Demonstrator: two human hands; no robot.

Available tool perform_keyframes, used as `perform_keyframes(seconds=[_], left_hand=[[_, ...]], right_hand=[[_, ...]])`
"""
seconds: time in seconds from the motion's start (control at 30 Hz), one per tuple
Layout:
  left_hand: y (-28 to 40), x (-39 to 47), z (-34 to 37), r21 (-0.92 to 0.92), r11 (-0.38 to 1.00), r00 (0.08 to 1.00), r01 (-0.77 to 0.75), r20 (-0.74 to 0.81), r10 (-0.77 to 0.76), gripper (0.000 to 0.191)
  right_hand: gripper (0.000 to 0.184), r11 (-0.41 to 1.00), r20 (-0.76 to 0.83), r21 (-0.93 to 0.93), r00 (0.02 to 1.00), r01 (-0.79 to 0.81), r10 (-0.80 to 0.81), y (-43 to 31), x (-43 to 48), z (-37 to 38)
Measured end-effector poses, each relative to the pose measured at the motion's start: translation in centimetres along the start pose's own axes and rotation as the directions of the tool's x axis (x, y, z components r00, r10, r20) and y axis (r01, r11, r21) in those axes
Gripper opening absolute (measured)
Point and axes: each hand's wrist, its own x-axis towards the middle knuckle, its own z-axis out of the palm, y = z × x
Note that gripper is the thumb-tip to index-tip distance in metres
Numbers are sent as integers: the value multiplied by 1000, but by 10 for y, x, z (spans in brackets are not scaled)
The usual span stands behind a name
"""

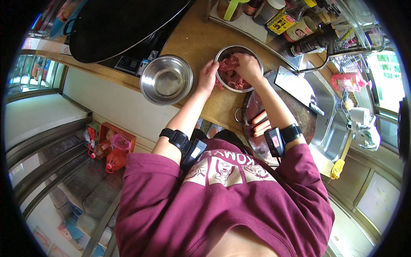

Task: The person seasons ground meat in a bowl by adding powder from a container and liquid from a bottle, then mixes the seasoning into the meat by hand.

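My left hand (208, 76) grips the left side of a stainless-steel bowl (225, 50) on the wooden counter. Raw red meat (229, 71), in pieces, fills much of this bowl. Inside it, my right hand (249, 68) is curled into the meat, which hides the fingertips. To the left, a second, wider steel bowl (167, 80) holds what looks like a little clear liquid and juts over the counter's front edge. Under my right forearm, several sausages (261, 124) lie on a round chopping board (285, 96). A cleaver (295, 85) rests across the board's far side.
A large black wok (118, 29) covers the stove at upper left. Bottles and jars (289, 24) line a rack behind the meat bowl. A steel sink (334, 138) lies right of the board, with a yellow cloth (337, 169) at the counter's edge.
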Motion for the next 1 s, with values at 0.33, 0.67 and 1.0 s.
perform_keyframes(seconds=[0.33,0.67,1.0], left_hand=[[1,-2,1,7,998,998,59,-21,-59,34],[2,-2,2,34,999,1000,1,-12,-1,28],[1,-4,1,4,1000,999,20,-38,-19,34]], right_hand=[[50,905,249,189,873,381,-419,0,-11,-46],[48,958,146,-18,949,285,-279,7,-2,3],[43,991,-17,-3,990,137,-137,-1,-8,-46]])
